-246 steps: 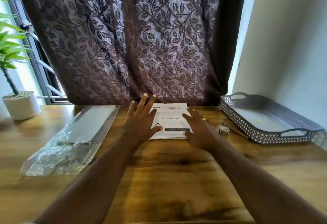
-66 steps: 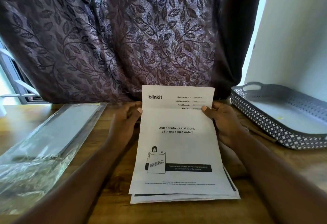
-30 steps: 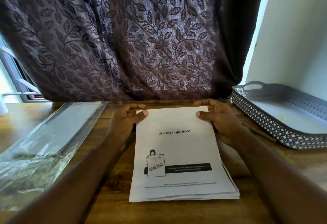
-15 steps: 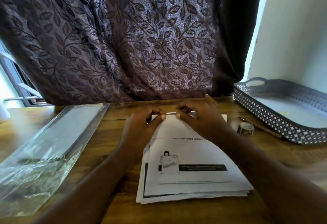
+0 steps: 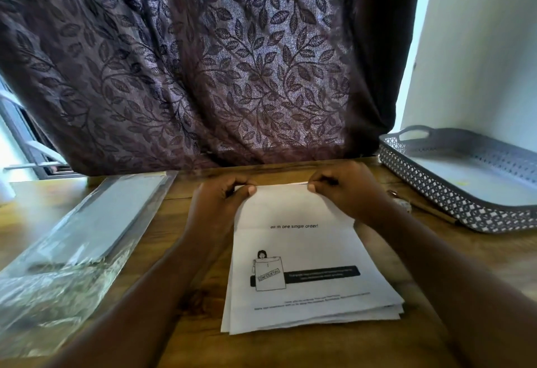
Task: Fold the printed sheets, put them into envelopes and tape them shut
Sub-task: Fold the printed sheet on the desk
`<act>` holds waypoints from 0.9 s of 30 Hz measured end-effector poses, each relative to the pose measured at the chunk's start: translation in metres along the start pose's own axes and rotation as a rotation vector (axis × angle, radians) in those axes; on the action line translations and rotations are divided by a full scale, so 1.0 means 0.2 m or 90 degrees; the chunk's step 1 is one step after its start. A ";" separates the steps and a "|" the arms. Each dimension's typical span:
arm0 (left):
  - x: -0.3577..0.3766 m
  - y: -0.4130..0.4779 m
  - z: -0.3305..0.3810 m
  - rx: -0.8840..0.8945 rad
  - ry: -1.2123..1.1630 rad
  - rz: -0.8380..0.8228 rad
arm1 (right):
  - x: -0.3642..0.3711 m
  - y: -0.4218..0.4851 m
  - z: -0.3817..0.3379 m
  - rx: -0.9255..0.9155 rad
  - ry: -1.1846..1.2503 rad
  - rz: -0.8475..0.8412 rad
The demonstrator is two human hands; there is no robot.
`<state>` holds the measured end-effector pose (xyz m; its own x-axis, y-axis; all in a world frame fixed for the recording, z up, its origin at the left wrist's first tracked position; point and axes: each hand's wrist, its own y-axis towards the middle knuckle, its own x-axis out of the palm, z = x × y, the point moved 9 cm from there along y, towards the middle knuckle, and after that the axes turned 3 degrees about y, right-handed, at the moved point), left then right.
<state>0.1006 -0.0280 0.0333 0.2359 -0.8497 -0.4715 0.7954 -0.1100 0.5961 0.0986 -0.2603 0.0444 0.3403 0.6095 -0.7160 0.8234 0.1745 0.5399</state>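
Observation:
A stack of printed sheets (image 5: 308, 254) lies on the wooden table in front of me. The top sheet's far edge is folded under, and a crease runs across it near the line of text. My left hand (image 5: 220, 202) pinches the folded far edge at its left end. My right hand (image 5: 345, 190) pinches the same edge at its right end. A clear plastic pack of envelopes (image 5: 87, 228) lies to the left. A roll of tape (image 5: 404, 203) sits just behind my right wrist, mostly hidden.
A grey perforated tray (image 5: 430, 190) with handles stands at the right, against the wall. A thin stick-like object (image 5: 430, 210) lies in front of it. A leaf-patterned curtain (image 5: 203, 71) hangs along the table's far edge.
My hands have slid apart along the folded far edge of the top sheet, from its middle toward its corners. The stack's position in view has shifted slightly.

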 end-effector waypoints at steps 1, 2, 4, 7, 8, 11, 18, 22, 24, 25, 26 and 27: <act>-0.01 0.00 -0.02 -0.012 -0.002 0.006 | -0.02 0.00 0.03 0.014 0.002 -0.002; -0.01 0.01 -0.03 -0.020 -0.006 0.008 | -0.03 0.00 0.06 0.030 0.009 -0.007; 0.00 0.01 -0.04 -0.022 -0.006 0.004 | -0.04 -0.01 0.12 0.059 0.028 -0.017; 0.00 0.01 -0.05 -0.019 0.008 -0.001 | -0.05 -0.03 0.19 0.097 0.051 -0.003; 0.00 0.02 -0.05 -0.019 0.008 -0.002 | -0.06 -0.04 0.21 0.116 0.059 0.013; 0.00 0.02 -0.05 -0.018 -0.006 -0.008 | -0.08 -0.05 0.26 0.170 0.079 0.036; -0.01 0.01 -0.11 -0.080 0.045 0.004 | -0.04 -0.07 0.29 0.198 0.207 0.021; -0.02 0.00 -0.08 -0.040 0.230 0.039 | -0.07 -0.03 0.16 0.143 0.171 0.073; 0.01 0.00 0.03 0.057 0.248 0.048 | -0.07 -0.02 0.04 0.089 0.124 0.093; 0.03 -0.01 0.08 0.091 0.237 0.043 | -0.07 -0.02 -0.03 0.063 0.114 0.097; 0.05 -0.01 0.13 0.116 0.224 0.036 | -0.06 -0.03 -0.09 0.036 0.110 0.099; 0.07 -0.02 0.16 0.127 0.214 0.023 | -0.05 -0.03 -0.14 0.008 0.106 0.098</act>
<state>0.0832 -0.0553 0.0453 0.4581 -0.6416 -0.6152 0.6667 -0.2098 0.7152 0.0767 -0.2447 0.0600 0.3840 0.7476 -0.5419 0.7734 0.0602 0.6311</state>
